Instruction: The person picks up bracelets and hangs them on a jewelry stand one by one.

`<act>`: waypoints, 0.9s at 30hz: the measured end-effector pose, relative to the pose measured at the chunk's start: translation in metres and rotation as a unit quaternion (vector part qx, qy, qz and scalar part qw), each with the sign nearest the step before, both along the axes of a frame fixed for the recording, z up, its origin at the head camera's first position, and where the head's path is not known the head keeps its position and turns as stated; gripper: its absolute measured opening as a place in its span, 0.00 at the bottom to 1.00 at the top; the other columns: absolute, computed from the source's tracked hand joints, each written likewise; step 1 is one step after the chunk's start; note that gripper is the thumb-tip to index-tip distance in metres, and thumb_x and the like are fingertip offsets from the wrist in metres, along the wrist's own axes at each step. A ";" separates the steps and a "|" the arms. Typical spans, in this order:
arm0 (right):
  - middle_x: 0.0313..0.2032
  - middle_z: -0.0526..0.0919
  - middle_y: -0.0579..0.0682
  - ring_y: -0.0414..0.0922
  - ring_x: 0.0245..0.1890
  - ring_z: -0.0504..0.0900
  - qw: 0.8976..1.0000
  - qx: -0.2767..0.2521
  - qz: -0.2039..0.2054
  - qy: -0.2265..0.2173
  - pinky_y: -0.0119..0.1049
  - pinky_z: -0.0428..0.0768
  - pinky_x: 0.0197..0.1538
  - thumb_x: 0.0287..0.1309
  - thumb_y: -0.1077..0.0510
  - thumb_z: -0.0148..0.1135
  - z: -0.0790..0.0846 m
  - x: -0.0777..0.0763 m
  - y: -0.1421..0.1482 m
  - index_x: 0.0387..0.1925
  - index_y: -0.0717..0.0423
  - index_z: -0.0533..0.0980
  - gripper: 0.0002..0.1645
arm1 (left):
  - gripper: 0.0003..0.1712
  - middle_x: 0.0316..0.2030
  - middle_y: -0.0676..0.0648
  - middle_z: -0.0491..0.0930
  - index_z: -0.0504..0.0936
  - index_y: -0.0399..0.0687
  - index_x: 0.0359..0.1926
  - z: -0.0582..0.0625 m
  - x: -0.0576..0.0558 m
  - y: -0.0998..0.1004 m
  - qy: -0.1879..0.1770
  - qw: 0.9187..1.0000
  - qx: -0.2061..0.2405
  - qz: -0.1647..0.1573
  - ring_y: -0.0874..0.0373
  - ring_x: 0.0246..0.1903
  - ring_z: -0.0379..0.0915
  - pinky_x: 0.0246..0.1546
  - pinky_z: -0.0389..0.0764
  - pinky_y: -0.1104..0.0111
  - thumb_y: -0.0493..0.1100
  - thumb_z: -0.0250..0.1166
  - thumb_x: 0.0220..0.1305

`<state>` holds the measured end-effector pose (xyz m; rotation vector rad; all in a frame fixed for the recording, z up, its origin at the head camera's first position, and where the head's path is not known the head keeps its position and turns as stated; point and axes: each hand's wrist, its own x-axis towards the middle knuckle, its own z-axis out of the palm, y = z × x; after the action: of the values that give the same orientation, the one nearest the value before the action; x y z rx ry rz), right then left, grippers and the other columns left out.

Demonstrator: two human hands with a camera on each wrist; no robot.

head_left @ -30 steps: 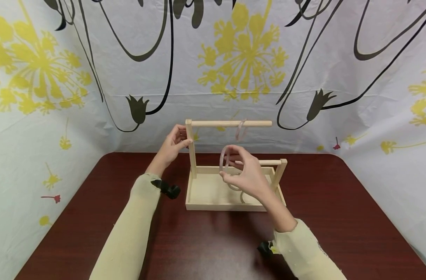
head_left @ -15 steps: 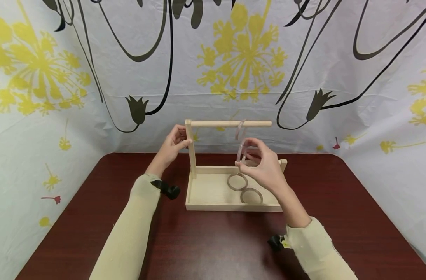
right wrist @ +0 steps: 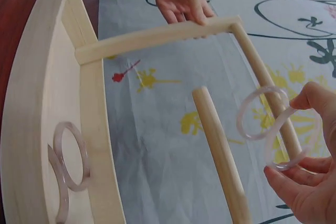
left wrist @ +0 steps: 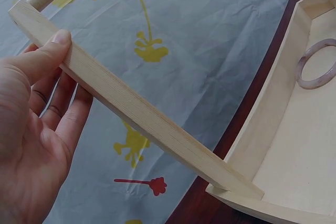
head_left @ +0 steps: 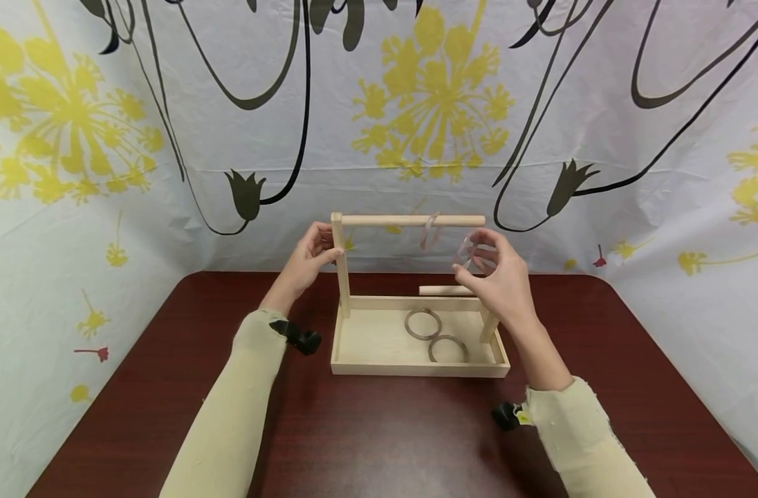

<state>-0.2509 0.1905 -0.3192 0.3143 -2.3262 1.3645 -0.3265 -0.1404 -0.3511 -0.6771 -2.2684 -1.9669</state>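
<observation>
My left hand [head_left: 303, 259] grips the tall left post [left wrist: 142, 108] of a wooden bangle stand, thumb in front and fingers behind. Between thumb and fingertips, my right hand [head_left: 505, 280] pinches a translucent pinkish bangle [right wrist: 269, 145]. In the head view it is just below the free right end of the upper bar [head_left: 385, 220]; whether the bar passes through it, I cannot tell. Another pale bangle [right wrist: 240, 115] hangs on that bar. Two brownish bangles, one farther back [head_left: 423, 338] and one nearer [head_left: 431, 349], lie flat in the stand's tray [head_left: 366, 339].
A lower bar [head_left: 444, 290] juts left from the short right post [head_left: 488, 326], partly behind my right hand. The stand rests on a dark red-brown table [head_left: 379, 429]. Behind the table hangs a white patterned cloth [head_left: 329, 138].
My right hand has moved right and slightly up with the bangle, passing below the hanging one to the bar's free end. My left hand has stayed on the post.
</observation>
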 end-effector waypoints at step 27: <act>0.66 0.70 0.61 0.57 0.66 0.74 0.999 0.008 -0.025 -0.028 0.41 0.76 0.66 0.59 0.56 0.68 0.011 -0.030 0.003 0.72 0.58 0.62 0.43 | 0.19 0.47 0.51 0.73 0.64 0.37 0.60 -0.001 0.000 -0.001 -0.001 1.000 -0.001 0.000 0.62 0.45 0.75 0.51 0.79 0.54 0.34 0.57 0.72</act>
<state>-0.2811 0.1936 -0.3082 0.2243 -2.3742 1.3483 -0.3266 -0.1410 -0.3523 -0.6763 -2.2709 -1.9675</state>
